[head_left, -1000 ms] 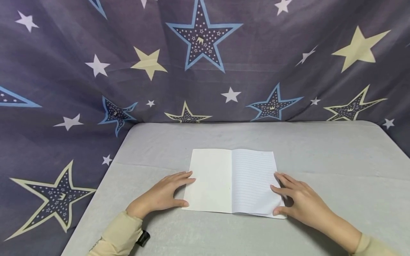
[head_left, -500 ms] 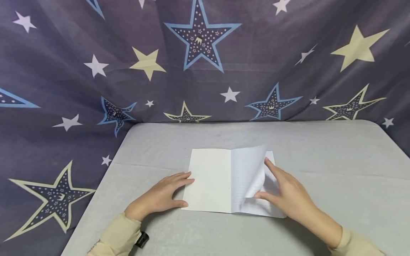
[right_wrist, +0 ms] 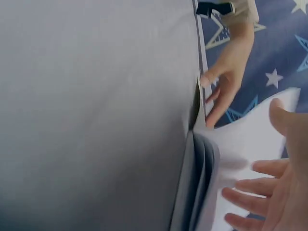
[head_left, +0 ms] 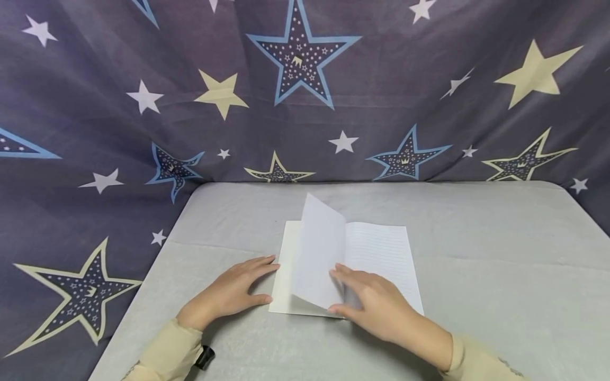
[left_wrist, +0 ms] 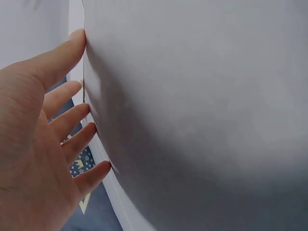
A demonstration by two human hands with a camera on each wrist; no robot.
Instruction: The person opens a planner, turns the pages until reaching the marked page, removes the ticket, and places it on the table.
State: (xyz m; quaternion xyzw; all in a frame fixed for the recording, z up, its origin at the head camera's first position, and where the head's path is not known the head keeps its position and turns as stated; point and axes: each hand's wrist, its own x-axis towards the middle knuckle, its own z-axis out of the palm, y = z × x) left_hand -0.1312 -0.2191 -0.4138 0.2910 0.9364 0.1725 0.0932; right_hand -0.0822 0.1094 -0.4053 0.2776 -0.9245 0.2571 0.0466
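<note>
A notebook lies spread out on the table, its ruled right page [head_left: 383,248] showing and its plain left side [head_left: 282,296] partly covered. One loose-standing page [head_left: 319,254] is lifted and leans over to the left of the fold. Against that page, from the right, my right hand [head_left: 376,304] touches with its fingers extended; in the right wrist view its fingers [right_wrist: 250,204] are spread apart beside the white sheet [right_wrist: 240,149]. At the notebook's left edge rests my left hand [head_left: 233,291], fingers loosely extended, also in the left wrist view with fingertips [left_wrist: 82,108] apart.
A grey cloth-covered table [head_left: 500,275] carries the notebook. Behind it and along the left hangs a dark curtain [head_left: 362,63] printed with stars. A black band [head_left: 205,357] sits by the left sleeve [head_left: 167,349].
My right hand has swept left from the notebook's right edge to its fold, turning a page that now stands over the left side. My left hand has drawn back slightly left.
</note>
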